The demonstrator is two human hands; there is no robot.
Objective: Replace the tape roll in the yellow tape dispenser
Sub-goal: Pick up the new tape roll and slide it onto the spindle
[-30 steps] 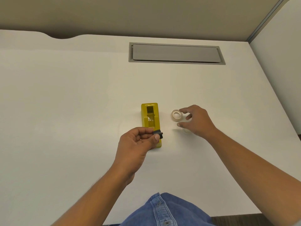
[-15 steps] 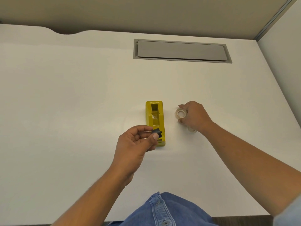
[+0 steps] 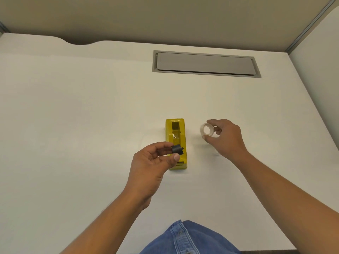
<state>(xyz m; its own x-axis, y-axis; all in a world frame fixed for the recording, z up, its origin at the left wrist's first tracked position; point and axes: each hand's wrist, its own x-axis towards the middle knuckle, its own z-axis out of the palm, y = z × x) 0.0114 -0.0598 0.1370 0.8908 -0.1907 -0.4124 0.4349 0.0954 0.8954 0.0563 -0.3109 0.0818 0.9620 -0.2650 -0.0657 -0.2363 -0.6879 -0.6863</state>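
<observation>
The yellow tape dispenser (image 3: 175, 136) lies on the white desk (image 3: 82, 125) with its roll bay open and nothing in it. My left hand (image 3: 150, 165) hovers over the dispenser's near end and pinches a small black spool core (image 3: 177, 149) between thumb and fingers. To the right of the dispenser, my right hand (image 3: 226, 138) holds a clear tape roll (image 3: 207, 129) lifted off the desk, its hole turned toward me. Something small and clear (image 3: 216, 154) rests on the desk under that hand; I cannot tell what it is.
A grey cable hatch (image 3: 205, 64) is set into the desk at the back. A partition wall (image 3: 315, 79) borders the desk on the right. My blue denim shirt (image 3: 185, 239) shows at the near edge.
My right hand closed on the clear tape roll and lifted it off the desk, tilting it. My left hand stayed over the dispenser with the black core.
</observation>
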